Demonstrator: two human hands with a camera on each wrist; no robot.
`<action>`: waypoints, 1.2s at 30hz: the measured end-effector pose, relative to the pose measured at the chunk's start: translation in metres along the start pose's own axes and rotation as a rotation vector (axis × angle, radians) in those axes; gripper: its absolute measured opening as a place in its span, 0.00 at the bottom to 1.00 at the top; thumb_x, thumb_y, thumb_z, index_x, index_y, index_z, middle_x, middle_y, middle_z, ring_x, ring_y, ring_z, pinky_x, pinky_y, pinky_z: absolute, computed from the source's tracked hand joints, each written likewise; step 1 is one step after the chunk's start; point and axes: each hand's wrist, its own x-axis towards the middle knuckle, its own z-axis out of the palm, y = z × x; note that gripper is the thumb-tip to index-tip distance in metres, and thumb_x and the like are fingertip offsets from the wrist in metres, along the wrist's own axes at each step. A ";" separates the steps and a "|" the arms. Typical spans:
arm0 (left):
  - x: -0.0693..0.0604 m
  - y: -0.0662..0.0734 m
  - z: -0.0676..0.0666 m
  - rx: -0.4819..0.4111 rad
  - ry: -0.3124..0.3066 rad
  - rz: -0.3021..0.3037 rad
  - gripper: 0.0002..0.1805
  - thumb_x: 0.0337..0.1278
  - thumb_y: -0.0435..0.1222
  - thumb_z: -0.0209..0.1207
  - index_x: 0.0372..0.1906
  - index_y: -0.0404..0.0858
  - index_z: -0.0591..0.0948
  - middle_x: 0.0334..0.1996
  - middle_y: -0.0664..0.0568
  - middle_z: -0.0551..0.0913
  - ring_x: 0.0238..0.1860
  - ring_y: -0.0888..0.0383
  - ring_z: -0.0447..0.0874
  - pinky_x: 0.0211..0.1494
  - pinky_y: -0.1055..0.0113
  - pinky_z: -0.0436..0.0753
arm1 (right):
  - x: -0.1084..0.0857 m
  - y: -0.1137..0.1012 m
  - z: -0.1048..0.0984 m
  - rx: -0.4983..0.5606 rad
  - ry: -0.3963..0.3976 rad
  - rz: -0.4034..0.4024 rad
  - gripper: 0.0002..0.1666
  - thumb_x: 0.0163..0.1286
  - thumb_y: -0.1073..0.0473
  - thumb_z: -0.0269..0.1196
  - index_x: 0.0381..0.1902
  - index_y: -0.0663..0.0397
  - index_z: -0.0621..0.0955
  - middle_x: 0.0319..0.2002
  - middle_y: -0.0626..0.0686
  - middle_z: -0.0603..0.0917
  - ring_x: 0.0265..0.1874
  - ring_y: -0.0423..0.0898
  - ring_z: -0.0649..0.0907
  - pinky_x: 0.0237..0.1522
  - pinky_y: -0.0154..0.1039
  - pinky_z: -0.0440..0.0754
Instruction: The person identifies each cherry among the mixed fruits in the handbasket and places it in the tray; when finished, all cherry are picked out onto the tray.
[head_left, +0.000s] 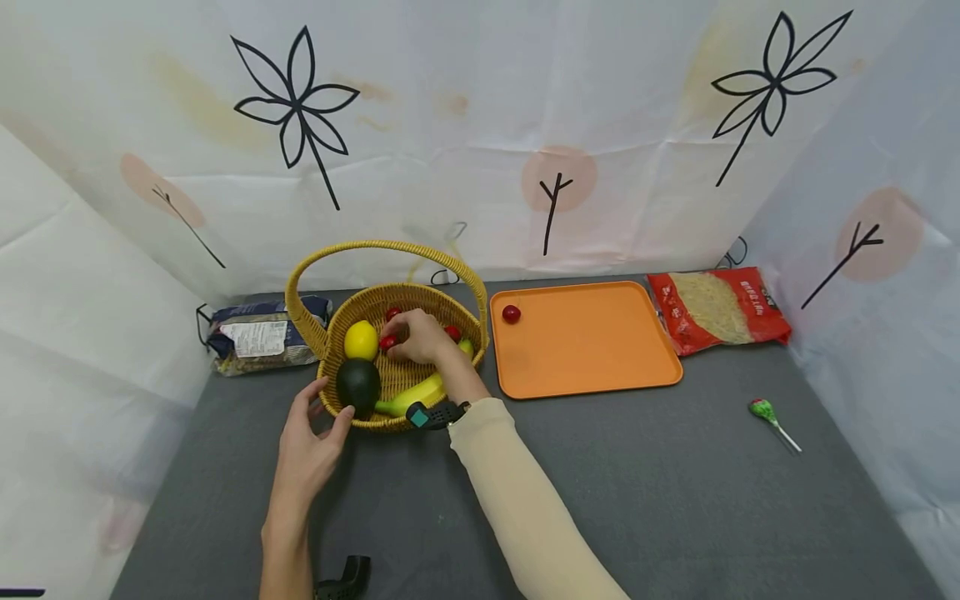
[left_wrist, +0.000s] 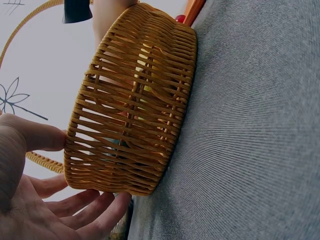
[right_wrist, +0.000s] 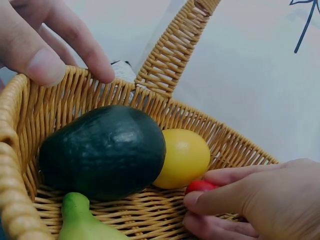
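Observation:
A wicker basket (head_left: 390, 422) with a tall arched handle holds a dark green avocado (head_left: 358, 385), a yellow lemon (head_left: 362, 340), a banana (head_left: 415, 395) and a few small red fruits. My right hand (head_left: 423, 337) reaches into it and pinches a red cherry (right_wrist: 199, 186) between thumb and fingers, beside the lemon. At the near left of the basket, my left hand (head_left: 311, 442) grips the rim and side, with its thumb (left_wrist: 46, 136) on the rim and the fingers spread along the wicker wall. My right forearm covers part of the banana.
Right of the basket lies an orange tray (head_left: 592, 342) with one cherry (head_left: 511, 314) on it. A red noodle bag (head_left: 718, 308) stands beyond the tray, and a dark blue package (head_left: 266, 333) sits left of the basket. A green lollipop (head_left: 763, 409) lies at the right.

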 end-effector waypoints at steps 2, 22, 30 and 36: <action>0.000 0.000 0.000 0.000 -0.002 -0.003 0.42 0.80 0.46 0.61 0.88 0.41 0.56 0.87 0.36 0.56 0.83 0.33 0.64 0.74 0.36 0.81 | -0.002 0.000 -0.002 0.026 0.013 -0.022 0.18 0.73 0.63 0.73 0.59 0.55 0.88 0.59 0.57 0.90 0.62 0.55 0.86 0.68 0.51 0.85; -0.001 0.000 -0.001 0.006 -0.004 -0.006 0.42 0.80 0.46 0.61 0.87 0.41 0.57 0.87 0.36 0.57 0.82 0.33 0.65 0.74 0.37 0.81 | -0.070 -0.032 -0.054 0.128 -0.064 -0.296 0.19 0.73 0.59 0.74 0.59 0.56 0.85 0.53 0.57 0.86 0.35 0.51 0.87 0.44 0.30 0.85; 0.000 0.000 -0.001 0.005 -0.007 -0.004 0.42 0.80 0.46 0.61 0.87 0.41 0.57 0.87 0.36 0.57 0.82 0.34 0.65 0.74 0.37 0.81 | -0.112 -0.023 -0.090 0.184 -0.126 -0.348 0.19 0.72 0.62 0.74 0.58 0.55 0.85 0.47 0.56 0.89 0.31 0.45 0.86 0.38 0.35 0.88; 0.000 0.000 -0.001 0.013 -0.006 0.003 0.41 0.81 0.46 0.61 0.87 0.41 0.57 0.87 0.36 0.58 0.82 0.34 0.66 0.74 0.37 0.81 | -0.141 0.001 -0.124 0.235 -0.161 -0.339 0.19 0.70 0.65 0.74 0.57 0.56 0.85 0.47 0.57 0.86 0.33 0.49 0.86 0.40 0.38 0.90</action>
